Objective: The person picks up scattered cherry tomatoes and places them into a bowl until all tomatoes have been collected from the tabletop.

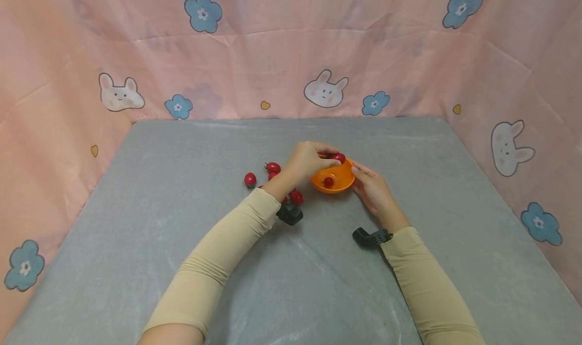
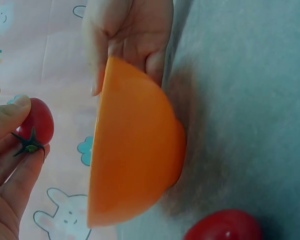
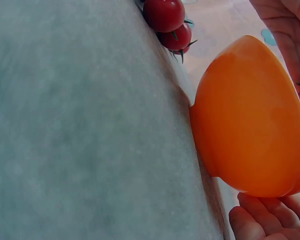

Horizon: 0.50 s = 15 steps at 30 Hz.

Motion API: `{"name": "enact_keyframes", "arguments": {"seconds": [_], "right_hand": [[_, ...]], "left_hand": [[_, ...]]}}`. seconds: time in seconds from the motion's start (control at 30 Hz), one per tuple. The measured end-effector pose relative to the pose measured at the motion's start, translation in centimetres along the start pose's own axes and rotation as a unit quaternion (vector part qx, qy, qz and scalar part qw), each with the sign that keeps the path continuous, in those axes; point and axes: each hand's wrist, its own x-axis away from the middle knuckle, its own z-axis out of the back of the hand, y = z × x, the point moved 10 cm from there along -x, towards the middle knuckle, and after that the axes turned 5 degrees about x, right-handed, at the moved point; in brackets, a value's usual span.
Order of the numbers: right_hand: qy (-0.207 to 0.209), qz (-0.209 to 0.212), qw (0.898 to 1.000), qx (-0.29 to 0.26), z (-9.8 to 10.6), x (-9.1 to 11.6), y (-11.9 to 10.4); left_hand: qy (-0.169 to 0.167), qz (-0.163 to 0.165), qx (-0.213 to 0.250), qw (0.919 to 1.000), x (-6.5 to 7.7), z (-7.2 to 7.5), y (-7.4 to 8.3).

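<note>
My left hand [image 1: 305, 161] pinches a red cherry tomato [image 1: 339, 158] between thumb and fingers, over the far side of an orange bowl [image 1: 342, 177]. The green stem of this tomato [image 2: 40, 122] shows in the left wrist view. Inside the bowl lies another cherry tomato [image 1: 328, 182]. My right hand [image 1: 375, 192] holds the bowl at its right side, thumb by the rim and fingers [image 3: 262, 215] against the outer wall. On the table left of the bowl, several cherry tomatoes [image 1: 250, 179] lie in a loose group, some hidden behind my left forearm.
A grey table [image 1: 182, 153] spreads beneath everything. A pink curtain [image 1: 254, 72] with rabbits and flowers surrounds its back and sides. Dark wrist cameras [image 1: 290, 214] sit at both wrists, the left one close to the loose tomatoes.
</note>
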Motion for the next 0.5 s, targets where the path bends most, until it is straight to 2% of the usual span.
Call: {"name": "enact_keyframes", "arguments": {"seconds": [0.3, 0.5], "right_hand": [[-0.002, 0.009, 1.000, -0.014, -0.1, 0.0, 0.0], [0.002, 0.013, 1.000, 0.004, 0.1, 0.0, 0.0]], "left_hand": [[-0.013, -0.009, -0.022, 0.9996, 0.4, -1.4, 0.1], [-0.022, -0.020, -0.039, 0.9988, 0.5, -2.4, 0.3]]}}
